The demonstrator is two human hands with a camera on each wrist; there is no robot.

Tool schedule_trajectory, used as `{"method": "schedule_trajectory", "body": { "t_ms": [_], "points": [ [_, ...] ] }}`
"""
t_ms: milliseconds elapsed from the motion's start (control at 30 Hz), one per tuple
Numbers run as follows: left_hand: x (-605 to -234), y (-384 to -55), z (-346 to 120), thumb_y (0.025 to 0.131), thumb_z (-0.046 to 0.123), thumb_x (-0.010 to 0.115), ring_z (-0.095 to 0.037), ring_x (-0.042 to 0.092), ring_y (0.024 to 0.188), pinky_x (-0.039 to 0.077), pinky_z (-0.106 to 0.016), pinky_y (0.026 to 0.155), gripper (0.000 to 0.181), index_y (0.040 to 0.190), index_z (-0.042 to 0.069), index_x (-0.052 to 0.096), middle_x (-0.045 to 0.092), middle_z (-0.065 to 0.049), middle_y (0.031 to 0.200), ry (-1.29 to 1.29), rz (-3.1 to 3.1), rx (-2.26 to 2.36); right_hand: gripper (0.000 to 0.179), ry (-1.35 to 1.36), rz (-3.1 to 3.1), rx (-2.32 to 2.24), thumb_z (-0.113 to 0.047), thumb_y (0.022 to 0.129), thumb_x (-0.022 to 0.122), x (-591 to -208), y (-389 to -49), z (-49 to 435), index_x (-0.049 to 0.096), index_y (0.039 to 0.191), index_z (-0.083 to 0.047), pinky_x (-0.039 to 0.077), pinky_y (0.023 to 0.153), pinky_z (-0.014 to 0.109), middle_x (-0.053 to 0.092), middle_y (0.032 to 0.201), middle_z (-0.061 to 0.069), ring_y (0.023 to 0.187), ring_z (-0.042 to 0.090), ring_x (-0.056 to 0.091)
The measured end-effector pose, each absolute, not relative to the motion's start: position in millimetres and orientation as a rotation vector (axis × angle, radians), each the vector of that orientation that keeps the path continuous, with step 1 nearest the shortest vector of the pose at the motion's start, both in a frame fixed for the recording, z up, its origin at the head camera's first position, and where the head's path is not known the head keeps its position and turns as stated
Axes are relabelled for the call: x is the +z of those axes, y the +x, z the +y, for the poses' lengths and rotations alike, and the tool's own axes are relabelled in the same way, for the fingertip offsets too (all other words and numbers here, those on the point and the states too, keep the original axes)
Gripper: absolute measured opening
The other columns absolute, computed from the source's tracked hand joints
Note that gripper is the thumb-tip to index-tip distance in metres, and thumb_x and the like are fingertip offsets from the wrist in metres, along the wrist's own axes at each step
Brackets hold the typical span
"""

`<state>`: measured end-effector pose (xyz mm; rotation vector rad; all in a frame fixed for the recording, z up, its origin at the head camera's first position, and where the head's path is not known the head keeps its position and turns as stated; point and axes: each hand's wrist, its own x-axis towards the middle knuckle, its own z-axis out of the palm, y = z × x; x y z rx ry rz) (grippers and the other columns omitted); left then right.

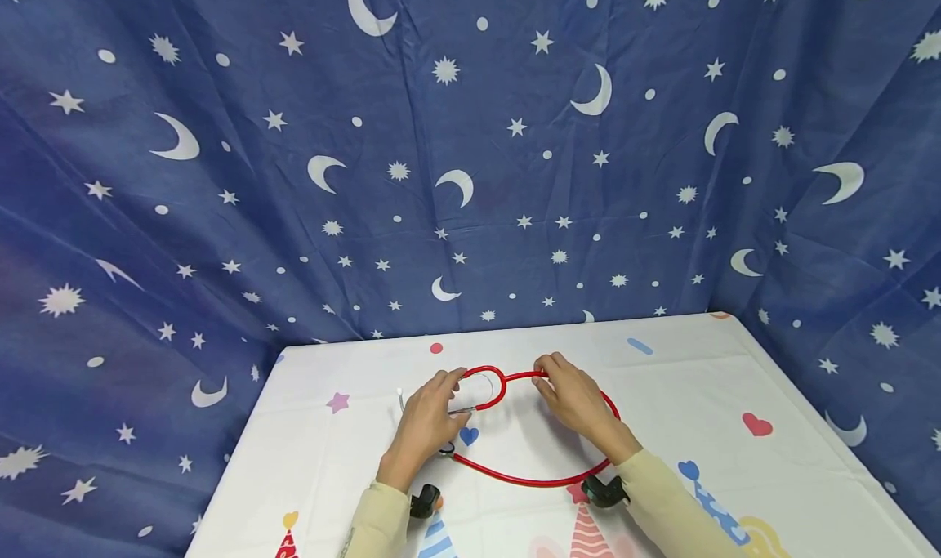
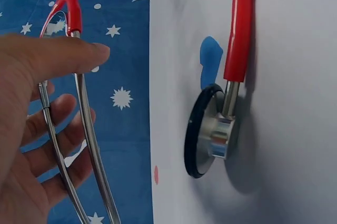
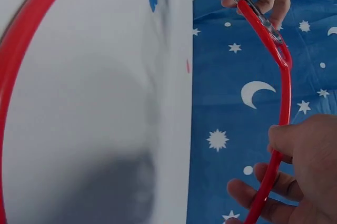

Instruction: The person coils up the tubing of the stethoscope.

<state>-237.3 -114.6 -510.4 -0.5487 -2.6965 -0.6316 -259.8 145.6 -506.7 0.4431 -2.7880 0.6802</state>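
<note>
In the head view, the left hand (image 1: 426,417) grips the stethoscope (image 1: 503,385) at its forked end; the right hand (image 1: 577,399) pinches its red tubing (image 1: 539,483) past the fork; the fork spans the gap between the hands, and the rest of the tubing loops round on the near side of both, past the right wrist and back toward the left; a white eartip (image 1: 400,392) pokes out left of the left hand; the white table (image 1: 684,378) has its far edge just beyond both hands, its left edge well apart from the left hand, its right edge farther still from the right; a printed purple star (image 1: 338,403) lies to the left hand's left, a red heart (image 1: 757,425) to the right hand's right; the patterned curtain (image 1: 515,145) rises behind that far edge.

In the left wrist view, the left thumb crosses the metal ear tubes (image 2: 100,166) while the other fingers lie behind them; the dark-rimmed chest piece (image 2: 218,137) is beside this hand, apart from it, near the cloth, its shadow falling next to it.

In the right wrist view, the right thumb and fingers hold the tubing from opposite sides; the fork and left hand are beyond; the table's edge runs between this grip and the loop; a broad shadow darkens the cloth beside the hand.
</note>
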Motion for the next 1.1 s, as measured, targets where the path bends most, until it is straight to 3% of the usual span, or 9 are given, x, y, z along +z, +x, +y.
{"method": "schedule_trajectory", "body": {
  "t_ms": [333, 600, 900, 1100],
  "points": [
    [-501, -229, -115, 0.072, 0.021, 0.087, -0.012, 0.065, 0.084, 0.051, -0.025, 0.068, 0.069, 0.134, 0.016, 0.056, 0.066, 0.001, 0.100, -0.615, -2.636, -0.654, 0.013, 0.456, -2.740, 0.695, -0.022, 0.094, 0.067, -494, -249, 150, 0.061, 0.103, -0.015, 0.044, 0.064, 0.029, 0.060, 0.093, -0.001, 0.070, 0.011, 0.051],
    [-496, -224, -115, 0.071, 0.024, 0.088, -0.003, 0.055, 0.067, 0.040, -0.015, 0.055, 0.069, 0.132, 0.017, 0.058, 0.062, 0.005, 0.090, -0.641, -2.620, -0.726, 0.013, 0.483, -2.687, 0.678, -0.021, 0.094, 0.068, -485, -242, 155, 0.062, 0.103, -0.014, 0.045, 0.062, 0.027, 0.060, 0.090, -0.002, 0.071, 0.009, 0.053],
    [-489, -223, -115, 0.076, 0.021, 0.086, -0.001, 0.050, 0.061, 0.044, -0.017, 0.054, 0.069, 0.137, 0.017, 0.056, 0.065, 0.001, 0.088, -0.621, -2.713, -0.936, 0.017, 0.454, -2.680, 0.692, -0.022, 0.091, 0.071, -477, -239, 162, 0.062, 0.103, -0.013, 0.044, 0.060, 0.026, 0.063, 0.086, -0.002, 0.067, 0.010, 0.051],
    [-488, -220, -114, 0.077, 0.024, 0.085, 0.000, 0.047, 0.062, 0.042, -0.017, 0.053, 0.067, 0.136, 0.017, 0.054, 0.062, 0.007, 0.084, -0.614, -2.664, -0.939, 0.018, 0.491, -2.653, 0.676, -0.025, 0.091, 0.072, -470, -239, 176, 0.062, 0.102, -0.015, 0.041, 0.056, 0.023, 0.063, 0.078, -0.005, 0.060, 0.007, 0.048]
  ]
}}
